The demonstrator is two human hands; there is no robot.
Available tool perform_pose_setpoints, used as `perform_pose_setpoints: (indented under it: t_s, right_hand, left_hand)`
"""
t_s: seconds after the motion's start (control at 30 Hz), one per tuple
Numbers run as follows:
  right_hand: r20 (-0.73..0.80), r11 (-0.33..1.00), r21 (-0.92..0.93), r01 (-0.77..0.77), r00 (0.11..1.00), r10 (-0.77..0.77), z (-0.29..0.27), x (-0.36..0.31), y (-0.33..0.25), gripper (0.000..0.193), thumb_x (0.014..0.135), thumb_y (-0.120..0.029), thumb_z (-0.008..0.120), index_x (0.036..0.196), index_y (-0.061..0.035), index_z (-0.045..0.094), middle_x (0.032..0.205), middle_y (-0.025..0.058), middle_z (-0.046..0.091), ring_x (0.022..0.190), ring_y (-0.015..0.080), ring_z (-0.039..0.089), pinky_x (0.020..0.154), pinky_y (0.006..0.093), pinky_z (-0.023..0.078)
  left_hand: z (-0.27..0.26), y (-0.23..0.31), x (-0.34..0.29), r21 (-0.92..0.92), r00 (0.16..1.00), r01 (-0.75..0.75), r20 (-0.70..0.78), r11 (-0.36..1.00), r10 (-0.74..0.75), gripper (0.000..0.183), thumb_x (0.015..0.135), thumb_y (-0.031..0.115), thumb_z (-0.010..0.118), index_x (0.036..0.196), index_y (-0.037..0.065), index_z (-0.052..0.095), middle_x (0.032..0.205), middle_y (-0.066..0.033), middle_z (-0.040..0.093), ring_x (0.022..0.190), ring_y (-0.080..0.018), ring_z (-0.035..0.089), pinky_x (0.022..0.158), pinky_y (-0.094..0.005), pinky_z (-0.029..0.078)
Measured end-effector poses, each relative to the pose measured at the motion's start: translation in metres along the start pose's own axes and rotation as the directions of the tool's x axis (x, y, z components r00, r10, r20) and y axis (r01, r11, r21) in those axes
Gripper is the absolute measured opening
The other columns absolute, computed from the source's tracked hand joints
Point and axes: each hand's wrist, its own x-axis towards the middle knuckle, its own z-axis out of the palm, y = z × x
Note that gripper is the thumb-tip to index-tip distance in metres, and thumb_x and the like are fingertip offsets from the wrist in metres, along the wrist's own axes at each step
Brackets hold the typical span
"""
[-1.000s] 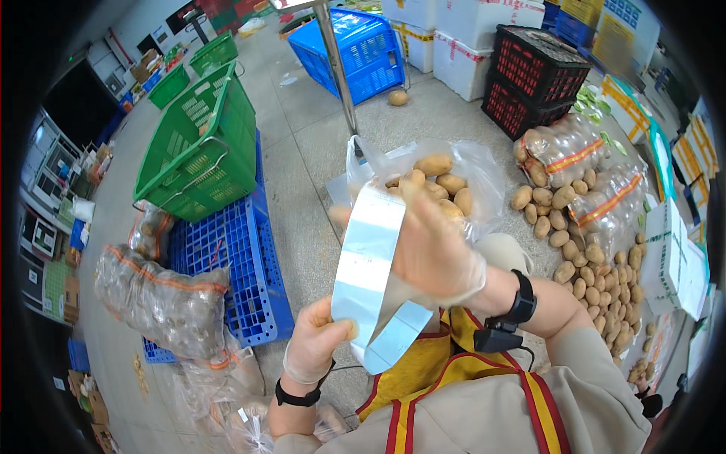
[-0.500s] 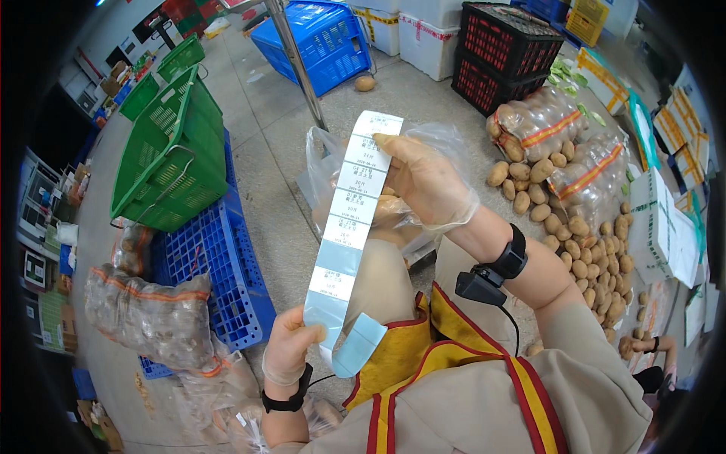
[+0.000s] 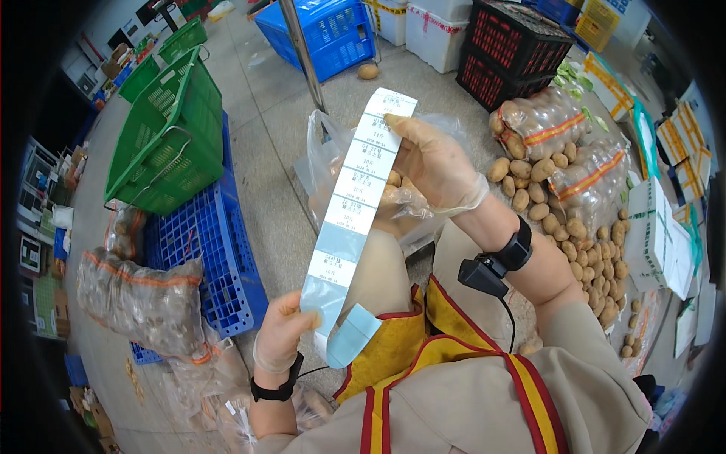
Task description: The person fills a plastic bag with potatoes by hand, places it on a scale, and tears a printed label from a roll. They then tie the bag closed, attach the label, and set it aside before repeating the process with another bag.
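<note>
A long strip of printed labels [image 3: 355,189] on pale blue backing is stretched upright between my two gloved hands. Close to its curled lower end, my left hand [image 3: 282,329] pinches the edge between thumb and fingers. Higher up, my right hand [image 3: 439,163] grips the strip's right edge near the top. Behind the strip, a clear plastic bag of potatoes [image 3: 397,208] sits in front of my knees, partly covered by the strip and my right hand.
Loose potatoes [image 3: 597,265] and mesh sacks of potatoes [image 3: 544,125] lie on the right. A green crate [image 3: 170,136] stands over a blue pallet [image 3: 204,242] on the left, beside another sack [image 3: 140,303]. Ahead are a metal pole [image 3: 302,57], a blue crate [image 3: 321,38] and black crates [image 3: 510,53].
The strip and both hands have shifted slightly; its top now leans further right and sits higher. The grips are the same. A person's arm at the lower right has gone from view.
</note>
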Motion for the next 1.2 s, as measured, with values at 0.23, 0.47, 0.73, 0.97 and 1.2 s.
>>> perform_pose_setpoints:
  t_s: [0.23, 0.47, 0.73, 0.97, 1.2]
  right_hand:
    - [0.048, 0.998, -0.057, -0.034, 0.998, 0.037, -0.012, 0.0, -0.004, 0.029, 0.092, -0.022, 0.047, 0.104, 0.0032, 0.054, 0.096, 0.012, 0.062, 0.092, 0.0205, 0.06, 0.084, 0.0361, 0.049]
    - [-0.053, 0.997, -0.054, 0.055, 0.997, -0.058, -0.004, -0.003, -0.004, 0.026, 0.091, -0.021, 0.049, 0.101, 0.0023, 0.057, 0.094, 0.0107, 0.062, 0.089, 0.018, 0.06, 0.084, 0.0336, 0.047]
    - [-0.103, 0.999, 0.012, 0.033, 0.994, -0.032, -0.002, -0.011, -0.007, 0.024, 0.092, -0.02, 0.048, 0.102, 0.0011, 0.052, 0.095, 0.0118, 0.059, 0.083, 0.0184, 0.059, 0.07, 0.0286, 0.051]
    - [-0.095, 0.998, 0.006, 0.06, 0.994, -0.06, -0.003, -0.008, -0.011, 0.024, 0.092, -0.019, 0.048, 0.104, 0.0012, 0.052, 0.096, 0.011, 0.058, 0.087, 0.0186, 0.058, 0.077, 0.0314, 0.05]
    - [0.077, 1.0, 0.013, -0.017, 0.997, 0.016, -0.012, -0.005, -0.02, 0.024, 0.091, -0.019, 0.049, 0.104, 0.0013, 0.052, 0.096, 0.0125, 0.058, 0.083, 0.0168, 0.057, 0.063, 0.0282, 0.049]
  left_hand:
    - [0.003, -0.001, 0.003, -0.013, 1.0, 0.005, 0.009, 1.0, -0.005, 0.031, 0.075, 0.0, 0.052, 0.105, -0.007, 0.06, 0.094, -0.0071, 0.064, 0.083, -0.0105, 0.059, 0.075, -0.0239, 0.045]
    - [0.003, -0.002, 0.004, 0.005, 1.0, 0.007, 0.02, 1.0, -0.007, 0.031, 0.075, 0.0, 0.053, 0.105, -0.007, 0.06, 0.094, -0.0068, 0.064, 0.082, -0.0103, 0.059, 0.074, -0.0237, 0.045]
    - [0.003, -0.008, 0.001, -0.016, 1.0, 0.016, 0.003, 1.0, -0.016, 0.032, 0.075, 0.0, 0.051, 0.104, -0.007, 0.06, 0.093, -0.0063, 0.064, 0.081, -0.01, 0.059, 0.074, -0.0232, 0.045]
    - [0.005, -0.003, 0.003, -0.005, 1.0, 0.028, -0.002, 1.0, -0.028, 0.031, 0.074, -0.001, 0.051, 0.103, -0.007, 0.061, 0.091, -0.0063, 0.065, 0.08, -0.0104, 0.059, 0.073, -0.0233, 0.046]
    - [-0.011, 0.018, 0.009, 0.25, 0.998, 0.06, -0.028, 0.966, -0.055, 0.025, 0.075, -0.001, 0.055, 0.099, -0.006, 0.063, 0.085, -0.0031, 0.064, 0.073, -0.0079, 0.057, 0.067, -0.0222, 0.045]
